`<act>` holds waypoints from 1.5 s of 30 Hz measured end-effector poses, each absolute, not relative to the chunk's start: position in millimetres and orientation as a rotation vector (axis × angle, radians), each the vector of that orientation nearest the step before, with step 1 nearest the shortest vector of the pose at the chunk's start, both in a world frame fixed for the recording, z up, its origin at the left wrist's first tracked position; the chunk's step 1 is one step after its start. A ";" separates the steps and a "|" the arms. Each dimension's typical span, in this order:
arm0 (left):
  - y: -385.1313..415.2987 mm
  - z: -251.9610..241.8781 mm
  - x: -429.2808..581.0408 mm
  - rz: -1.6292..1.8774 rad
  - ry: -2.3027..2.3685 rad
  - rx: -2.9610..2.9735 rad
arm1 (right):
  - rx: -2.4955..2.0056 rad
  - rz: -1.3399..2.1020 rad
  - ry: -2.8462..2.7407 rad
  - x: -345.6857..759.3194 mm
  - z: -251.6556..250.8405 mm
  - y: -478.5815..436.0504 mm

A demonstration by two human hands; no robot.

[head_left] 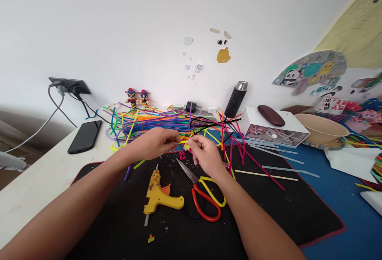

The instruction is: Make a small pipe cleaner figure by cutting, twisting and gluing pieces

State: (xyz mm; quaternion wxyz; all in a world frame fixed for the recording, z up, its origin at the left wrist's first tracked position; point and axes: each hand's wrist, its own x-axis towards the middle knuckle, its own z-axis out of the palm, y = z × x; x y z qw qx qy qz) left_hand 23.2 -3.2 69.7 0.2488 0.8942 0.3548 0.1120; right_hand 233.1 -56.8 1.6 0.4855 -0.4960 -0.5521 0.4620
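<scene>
Between both hands, a short yellow pipe cleaner [184,141] is stretched above the mat. My left hand [156,142] pinches one end, fingers closed. Closed on the other end is my right hand [205,152]. A small pink and yellow piece shows just below the pipe cleaner, partly hidden. Little magenta curled pieces [182,155] lie on the mat beneath. Nearer to me rest a yellow hot glue gun [158,194] and scissors [198,184] with one red and one yellow handle, blades pointing up and left. A small green and orange bit [151,238] sits lower down.
Bundled coloured pipe cleaners [149,124] spread along the wall. Behind stand two small figures [137,97] and a black flask [236,98]. A phone [85,136] lies left. On the right are a white box [273,126] with a dark case on top, a bowl [320,124] and clear sticks [289,169].
</scene>
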 end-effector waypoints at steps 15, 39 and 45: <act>-0.6 67.9 22.7 0.261 0.978 2.358 | -1.185 1.160 -1.362 231.7 -0.2 -58.2; -2.5 76.5 19.4 0.129 0.948 2.294 | -1.321 0.979 -1.614 231.4 -8.2 -61.6; -4.8 77.4 20.5 0.137 0.908 2.243 | -1.302 0.995 -1.621 230.5 -8.2 -62.3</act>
